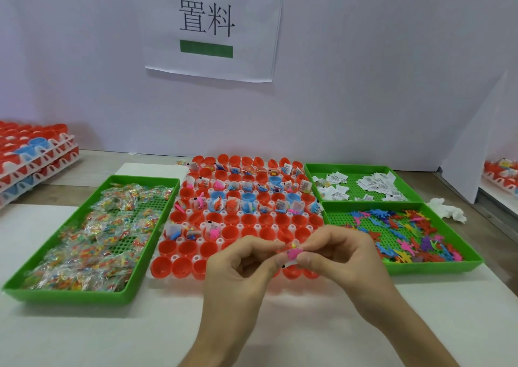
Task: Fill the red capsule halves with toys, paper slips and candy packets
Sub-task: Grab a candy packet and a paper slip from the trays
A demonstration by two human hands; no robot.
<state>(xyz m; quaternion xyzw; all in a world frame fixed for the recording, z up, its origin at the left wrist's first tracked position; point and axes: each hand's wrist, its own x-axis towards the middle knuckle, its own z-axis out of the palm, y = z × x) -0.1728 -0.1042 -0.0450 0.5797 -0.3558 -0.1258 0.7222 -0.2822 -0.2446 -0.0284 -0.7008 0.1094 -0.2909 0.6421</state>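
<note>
A white rack (179, 257) of red capsule halves (185, 247) lies in the middle of the table. Its far rows hold toys, slips and packets; the near rows show bare red cups. Over the rack's near right part, my left hand (241, 265) and my right hand (333, 257) meet. Together they pinch a small bundle (293, 253): a pink toy, a clear candy packet and a white slip. A green tray (33, 292) of candy packets sits left. Green trays with paper slips (372, 184) and coloured toys (406, 234) sit right.
Stacked racks of red and blue capsule halves (33, 153) stand at the far left, and another rack (501, 173) at the far right. A crumpled white tissue (448, 209) lies beside the toy tray. A white wall with a paper sign (210, 27) closes the back.
</note>
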